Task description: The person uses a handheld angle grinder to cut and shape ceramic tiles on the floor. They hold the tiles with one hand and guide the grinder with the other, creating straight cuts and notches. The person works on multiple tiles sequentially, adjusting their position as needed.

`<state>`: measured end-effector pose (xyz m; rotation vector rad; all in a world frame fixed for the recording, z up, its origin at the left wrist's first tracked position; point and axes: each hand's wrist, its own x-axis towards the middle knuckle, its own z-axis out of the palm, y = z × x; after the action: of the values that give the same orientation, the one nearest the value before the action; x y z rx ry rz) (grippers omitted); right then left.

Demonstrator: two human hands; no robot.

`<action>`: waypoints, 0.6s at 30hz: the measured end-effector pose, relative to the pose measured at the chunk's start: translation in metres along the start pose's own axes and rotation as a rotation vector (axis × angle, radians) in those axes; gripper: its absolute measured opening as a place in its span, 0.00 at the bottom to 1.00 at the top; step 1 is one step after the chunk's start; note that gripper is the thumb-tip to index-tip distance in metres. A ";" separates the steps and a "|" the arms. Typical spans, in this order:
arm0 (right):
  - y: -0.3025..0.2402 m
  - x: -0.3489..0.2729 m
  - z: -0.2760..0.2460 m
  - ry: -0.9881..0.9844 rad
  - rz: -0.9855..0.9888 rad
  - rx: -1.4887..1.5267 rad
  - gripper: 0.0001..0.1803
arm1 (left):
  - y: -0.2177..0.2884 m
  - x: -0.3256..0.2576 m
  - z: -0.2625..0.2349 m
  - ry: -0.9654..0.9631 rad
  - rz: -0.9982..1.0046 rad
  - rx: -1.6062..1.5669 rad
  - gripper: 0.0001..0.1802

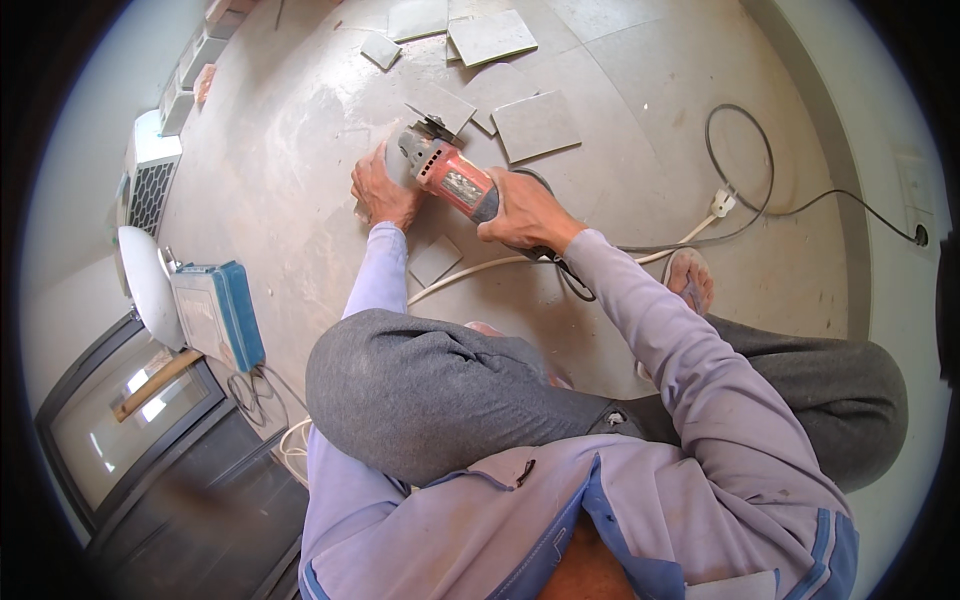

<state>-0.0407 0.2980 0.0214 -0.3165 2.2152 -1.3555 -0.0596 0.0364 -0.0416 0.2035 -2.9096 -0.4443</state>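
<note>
My right hand [528, 212] is wrapped round the rear body of a red and grey angle grinder [460, 183]. The grinder's head and disc [432, 124] point away from me, toward the upper left, above the floor. Beside the grinder's head, my left hand [386, 190] is closed on a grey piece of tile [403, 160], much of it hidden by the hand and tool. Just past the disc lie a grey tile [446, 106] and a larger square tile [537, 126]. A small tile offcut [435, 261] rests between my forearms.
More tiles [492, 38] lie farther off. A white extension cable [490, 262] joins a dark cord at a plug [722, 203]. At left stand a blue-edged tool case [222, 315], a white rounded basin [150, 285] and a dark framed panel [110, 410]. My foot [690, 280] is at right.
</note>
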 end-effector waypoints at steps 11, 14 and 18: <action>-0.011 0.017 0.001 -0.027 0.026 -0.021 0.33 | -0.004 0.000 0.007 -0.003 -0.012 0.025 0.50; -0.010 0.024 0.005 -0.008 0.026 -0.042 0.34 | -0.001 0.000 0.005 -0.031 -0.023 0.035 0.49; -0.017 0.032 0.004 -0.022 0.050 -0.044 0.34 | -0.001 -0.001 0.003 0.017 0.022 0.019 0.49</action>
<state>-0.0659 0.2726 0.0247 -0.2889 2.2226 -1.2722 -0.0587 0.0360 -0.0446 0.1764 -2.8974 -0.4097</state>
